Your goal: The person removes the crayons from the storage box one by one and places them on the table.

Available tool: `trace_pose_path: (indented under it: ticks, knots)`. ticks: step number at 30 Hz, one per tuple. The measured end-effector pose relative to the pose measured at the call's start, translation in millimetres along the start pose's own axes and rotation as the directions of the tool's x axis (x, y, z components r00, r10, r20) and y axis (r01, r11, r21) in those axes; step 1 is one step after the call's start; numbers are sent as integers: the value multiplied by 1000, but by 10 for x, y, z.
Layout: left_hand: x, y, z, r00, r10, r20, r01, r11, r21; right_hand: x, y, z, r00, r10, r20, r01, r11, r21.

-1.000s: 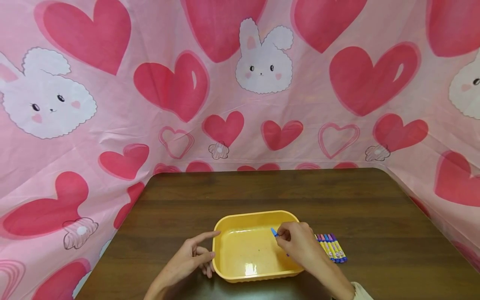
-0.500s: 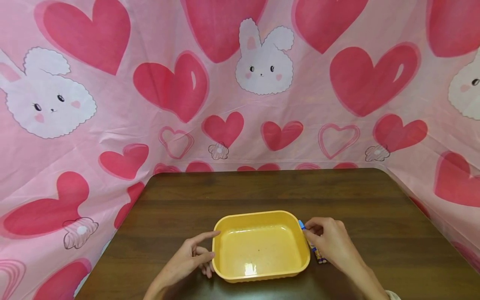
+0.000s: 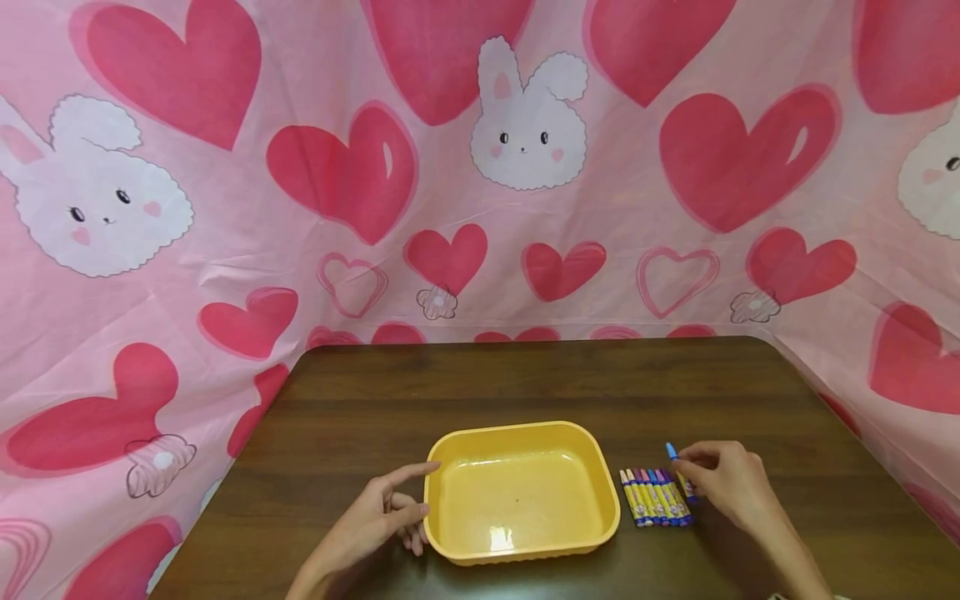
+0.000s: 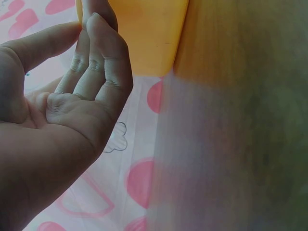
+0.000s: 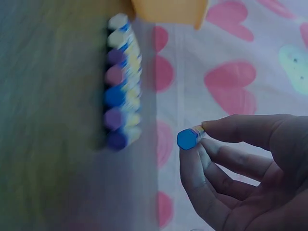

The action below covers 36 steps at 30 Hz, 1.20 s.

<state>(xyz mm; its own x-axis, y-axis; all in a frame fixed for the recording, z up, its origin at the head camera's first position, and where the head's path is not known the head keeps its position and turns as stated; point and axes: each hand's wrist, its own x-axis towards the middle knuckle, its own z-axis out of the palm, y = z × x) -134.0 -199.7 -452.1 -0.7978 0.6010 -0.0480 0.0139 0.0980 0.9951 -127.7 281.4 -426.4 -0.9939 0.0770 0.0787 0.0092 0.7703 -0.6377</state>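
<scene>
A yellow plastic basin (image 3: 517, 500) stands on the table with only a small dark speck on its floor. My left hand (image 3: 378, 517) rests against the basin's left side, its index finger straight over the rim and the thumb touching the edge. Right of the basin lies a row of crayons (image 3: 654, 498) in yellow wrappers, side by side. Between thumb and fingertips my right hand (image 3: 723, 483) pinches a blue crayon (image 5: 187, 138), tilted, at the right end of that row. Its blue tip shows in the head view; the right wrist view shows its blue six-sided end.
The dark wooden table (image 3: 487, 379) extends beyond the basin to a rounded far edge. Behind and at both sides hangs a pink cloth (image 3: 615, 208) with red hearts and white rabbits.
My right hand has carried the blue crayon from above the basin's right part, over the crayon row, to the row's right end. The left hand and the basin have stayed put.
</scene>
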Motion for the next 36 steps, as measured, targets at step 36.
trace_pose_path:
  ticks: [36]
  knots:
    - [98,37,193,983,28,-181,14,973,230,-40,582,-8,972,129,194,-145,987,68]
